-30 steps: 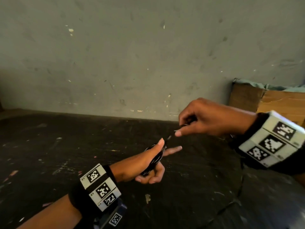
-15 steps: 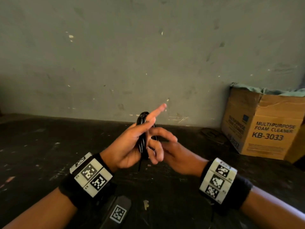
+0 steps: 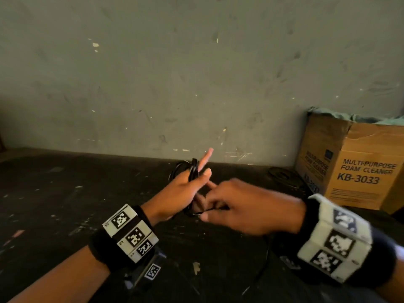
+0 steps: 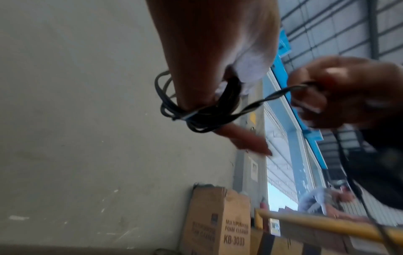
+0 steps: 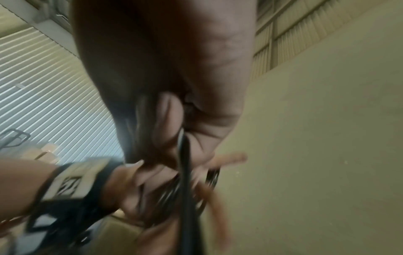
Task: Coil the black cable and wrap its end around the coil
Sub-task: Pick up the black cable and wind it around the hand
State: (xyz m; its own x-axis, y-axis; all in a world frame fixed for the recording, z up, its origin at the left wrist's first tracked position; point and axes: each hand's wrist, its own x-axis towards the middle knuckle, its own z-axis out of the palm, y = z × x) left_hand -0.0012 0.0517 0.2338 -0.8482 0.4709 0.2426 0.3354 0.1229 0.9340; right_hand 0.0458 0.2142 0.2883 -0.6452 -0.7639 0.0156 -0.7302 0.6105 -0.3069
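Note:
The black cable [image 3: 193, 171] is bunched into a small coil in my left hand [image 3: 196, 178], above the dark table [image 3: 65, 193]. The thumb presses the coil against the fingers while the index finger points up towards the wall. My right hand [image 3: 207, 212] is close on the right and slightly lower, pinching the cable's free end. In the left wrist view the coil [image 4: 196, 112] loops round my fingers and a taut strand [image 4: 281, 93] runs to the right hand [image 4: 327, 96]. The right wrist view is blurred; the cable end [image 5: 184, 155] leaves my pinched fingers towards the coil [image 5: 211, 177].
A cardboard box [image 3: 354, 169] marked foam cleaner stands at the back right against the grey wall [image 3: 196, 73]. Another dark coil [image 3: 282, 174] lies on the table beside the box. A person [image 4: 322, 201] is far off in the left wrist view.
My right hand came down from high on the right, passed under the left hand, and now sits beside it with the cable end. The left hand rose and tilted the coil upright.

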